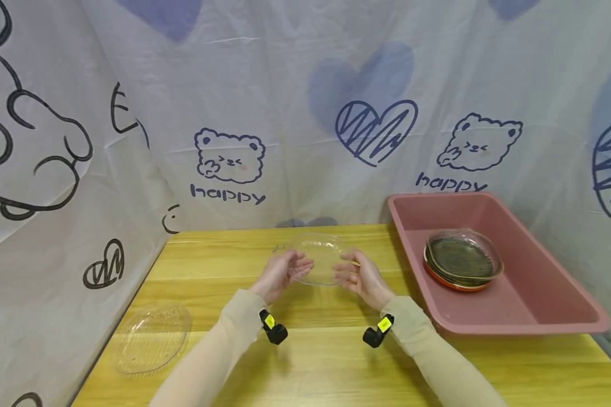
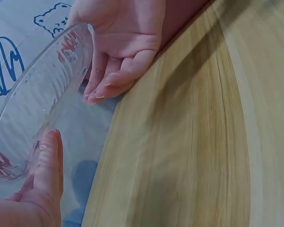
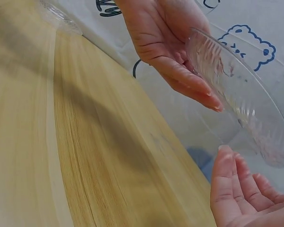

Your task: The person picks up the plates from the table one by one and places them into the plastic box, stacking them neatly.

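Note:
A clear, shallow glass plate (image 1: 318,260) with a ribbed side is held up above the table between both hands. My left hand (image 1: 283,273) grips its left edge, the fingers reaching beneath it. At the opposite edge, my right hand (image 1: 362,277) holds the plate in the same manner. Through the glass, pinkish shapes show at both ends in the left wrist view, where the plate (image 2: 42,99) is tilted. The right wrist view shows the fingertips of the two hands apart from each other under the plate (image 3: 246,99).
A pink bin (image 1: 509,328) stands at the right, holding a stack of plates (image 1: 463,260) with a clear one uppermost and an orange-red rim low down. Another clear plate (image 1: 153,339) lies on the wooden table (image 1: 321,367) at the left. A printed cloth (image 1: 295,141) hangs behind.

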### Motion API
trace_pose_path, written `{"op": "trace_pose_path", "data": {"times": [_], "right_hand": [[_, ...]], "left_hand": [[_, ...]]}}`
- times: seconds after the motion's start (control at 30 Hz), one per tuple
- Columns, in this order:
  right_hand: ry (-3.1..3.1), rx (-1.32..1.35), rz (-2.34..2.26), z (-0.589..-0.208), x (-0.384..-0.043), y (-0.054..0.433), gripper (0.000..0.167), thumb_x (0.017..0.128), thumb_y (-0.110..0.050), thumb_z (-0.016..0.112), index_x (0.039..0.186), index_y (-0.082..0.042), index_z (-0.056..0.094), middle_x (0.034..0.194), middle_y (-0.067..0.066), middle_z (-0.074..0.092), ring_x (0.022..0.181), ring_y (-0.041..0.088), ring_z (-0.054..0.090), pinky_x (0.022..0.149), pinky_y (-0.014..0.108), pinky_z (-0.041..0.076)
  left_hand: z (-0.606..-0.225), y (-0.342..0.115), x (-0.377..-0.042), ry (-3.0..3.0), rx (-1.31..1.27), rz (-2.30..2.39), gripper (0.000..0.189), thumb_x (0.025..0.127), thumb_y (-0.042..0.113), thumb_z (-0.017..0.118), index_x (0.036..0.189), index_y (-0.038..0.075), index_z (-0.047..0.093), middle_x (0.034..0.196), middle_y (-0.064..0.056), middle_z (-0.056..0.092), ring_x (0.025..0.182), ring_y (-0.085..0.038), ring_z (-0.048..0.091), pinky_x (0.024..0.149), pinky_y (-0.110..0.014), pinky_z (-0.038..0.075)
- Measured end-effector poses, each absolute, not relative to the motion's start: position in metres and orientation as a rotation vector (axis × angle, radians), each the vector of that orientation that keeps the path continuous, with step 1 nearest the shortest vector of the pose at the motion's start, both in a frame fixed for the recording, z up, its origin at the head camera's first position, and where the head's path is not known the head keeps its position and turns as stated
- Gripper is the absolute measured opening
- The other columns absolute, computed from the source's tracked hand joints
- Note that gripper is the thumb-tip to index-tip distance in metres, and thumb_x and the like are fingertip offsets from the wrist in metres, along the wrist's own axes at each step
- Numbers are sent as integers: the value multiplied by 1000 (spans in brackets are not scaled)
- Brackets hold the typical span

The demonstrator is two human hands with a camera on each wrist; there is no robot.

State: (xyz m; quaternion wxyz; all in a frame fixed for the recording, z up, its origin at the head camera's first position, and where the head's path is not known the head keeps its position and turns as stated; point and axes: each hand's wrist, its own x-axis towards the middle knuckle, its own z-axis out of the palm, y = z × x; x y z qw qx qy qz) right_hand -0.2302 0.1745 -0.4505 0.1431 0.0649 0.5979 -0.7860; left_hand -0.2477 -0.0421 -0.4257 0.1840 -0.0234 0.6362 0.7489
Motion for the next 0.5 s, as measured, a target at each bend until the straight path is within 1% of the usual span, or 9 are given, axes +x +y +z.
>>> {"op": "trace_pose_path", "data": {"times": [0.07, 0.13, 0.17, 0.23, 0.3, 0.37, 0.5], "right_hand": [[1719, 213, -2263, -450, -231, 173, 55, 107, -35, 39, 148, 1, 37, 127, 19, 63, 99, 20, 69, 80, 25, 59], [1724, 230, -2259, -450, -231, 172, 53, 106, -29, 42, 149, 1, 37, 121, 16, 64, 99, 20, 69, 84, 26, 60], [1726, 241, -2260, -450, -231, 171, 51, 106, -24, 43, 149, 2, 38, 121, 17, 64, 98, 19, 69, 85, 27, 61], [1744, 248, -2257, -450, -231, 169, 49, 105, -17, 44, 149, 3, 38, 119, 16, 64, 94, 17, 70, 87, 27, 61], [1753, 253, -2269, -451, -231, 168, 47, 103, -10, 45, 147, 5, 40, 105, 8, 65, 84, 12, 69, 84, 25, 61], [1764, 261, -2274, -452, -232, 167, 46, 101, -6, 46, 145, 6, 41, 97, 5, 65, 77, 9, 68, 78, 23, 61], [1793, 272, -2267, -451, -232, 166, 46, 100, -5, 50, 144, 7, 43, 90, 1, 63, 72, 8, 67, 73, 20, 60]], "left_hand": [[-425, -41, -247, 1781, -72, 2115, 46, 108, 18, 36, 142, -10, 45, 144, -33, 52, 107, -20, 71, 92, -22, 59], [-426, -39, -246, 1767, -81, 2122, 45, 108, 18, 37, 142, -10, 46, 144, -33, 52, 101, -15, 71, 89, -20, 60], [-426, -38, -245, 1761, -86, 2124, 45, 108, 18, 37, 141, -11, 47, 144, -33, 52, 97, -13, 71, 87, -19, 60], [-427, -37, -244, 1755, -87, 2122, 45, 108, 18, 37, 140, -11, 47, 143, -33, 53, 98, -14, 72, 86, -19, 60], [-429, -36, -243, 1740, -93, 2123, 45, 108, 19, 38, 140, -10, 47, 143, -33, 53, 100, -15, 72, 85, -18, 60], [-430, -35, -243, 1734, -93, 2121, 44, 107, 19, 39, 140, -9, 48, 142, -33, 54, 101, -15, 72, 85, -18, 60], [-432, -35, -243, 1733, -88, 2127, 43, 107, 19, 39, 138, -9, 48, 141, -34, 54, 103, -18, 72, 86, -19, 60]]}}
